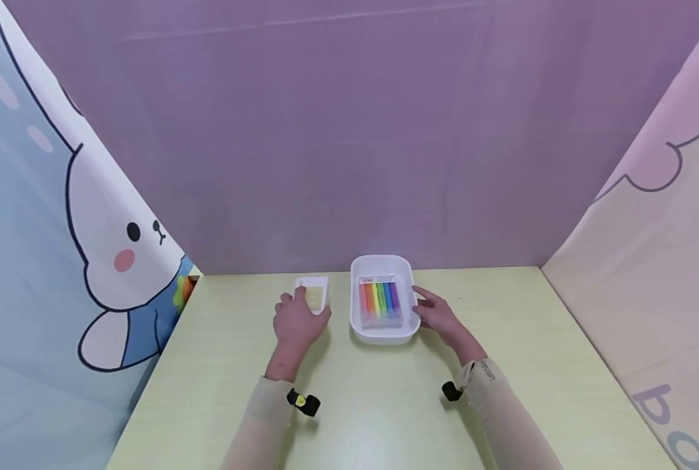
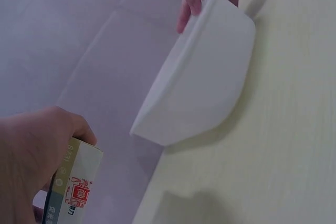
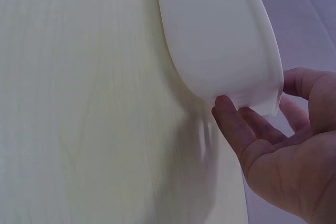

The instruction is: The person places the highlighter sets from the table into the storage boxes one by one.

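Observation:
My left hand [image 1: 301, 320] grips a small box [image 1: 314, 298], white with a pale yellow patch on top. Its printed side [image 2: 77, 182] shows a red mark and olive and dark bands in the left wrist view. To its right is a deep white plastic bin [image 1: 384, 336]. My right hand [image 1: 440, 314] holds the bin's right side, thumb at the rim and fingers against the outer wall [image 3: 220, 40]. In the bin lies a clear pack of rainbow-coloured markers [image 1: 380, 303]; the wrist views do not show it.
The pale wood-grain table [image 1: 378, 405] meets a purple cloth backdrop [image 1: 326, 143] just behind the bin. Printed cloth panels stand at the left [image 1: 26, 294] and right [image 1: 649, 261].

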A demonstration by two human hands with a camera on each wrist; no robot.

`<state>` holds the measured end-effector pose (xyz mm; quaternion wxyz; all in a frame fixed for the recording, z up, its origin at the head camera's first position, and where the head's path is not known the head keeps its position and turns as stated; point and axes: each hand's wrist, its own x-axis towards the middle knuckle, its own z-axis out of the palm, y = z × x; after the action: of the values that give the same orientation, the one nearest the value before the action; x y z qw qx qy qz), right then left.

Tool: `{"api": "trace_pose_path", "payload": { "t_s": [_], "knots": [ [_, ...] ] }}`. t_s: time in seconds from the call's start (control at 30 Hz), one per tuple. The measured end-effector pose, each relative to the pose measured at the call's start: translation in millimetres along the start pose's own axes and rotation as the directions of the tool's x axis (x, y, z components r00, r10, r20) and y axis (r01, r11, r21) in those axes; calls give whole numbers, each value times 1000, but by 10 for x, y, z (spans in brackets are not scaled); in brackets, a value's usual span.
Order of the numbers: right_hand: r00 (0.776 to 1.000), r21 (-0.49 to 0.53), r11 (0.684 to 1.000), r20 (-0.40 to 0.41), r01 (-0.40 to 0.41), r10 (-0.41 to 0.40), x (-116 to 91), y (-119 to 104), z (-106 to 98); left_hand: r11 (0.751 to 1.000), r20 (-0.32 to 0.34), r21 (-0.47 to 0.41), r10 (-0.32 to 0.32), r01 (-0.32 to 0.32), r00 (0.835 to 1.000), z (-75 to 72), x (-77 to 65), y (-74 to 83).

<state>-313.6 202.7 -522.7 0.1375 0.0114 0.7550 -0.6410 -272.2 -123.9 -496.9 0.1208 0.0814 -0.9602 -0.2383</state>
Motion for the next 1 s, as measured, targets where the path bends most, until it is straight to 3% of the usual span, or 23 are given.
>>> {"api": "trace_pose_path", "payload": {
  "t_s": [0.5,1.0],
  "knots": [
    [1000,34,999,-1,10,-10,-9,4,61,1000,12,20,21,-21,1000,-8,3,576],
    [1000,25,1000,9,16,-17,-18,8,79,999,43,20,36,-37,998,50,78,1036]
  ]
}}
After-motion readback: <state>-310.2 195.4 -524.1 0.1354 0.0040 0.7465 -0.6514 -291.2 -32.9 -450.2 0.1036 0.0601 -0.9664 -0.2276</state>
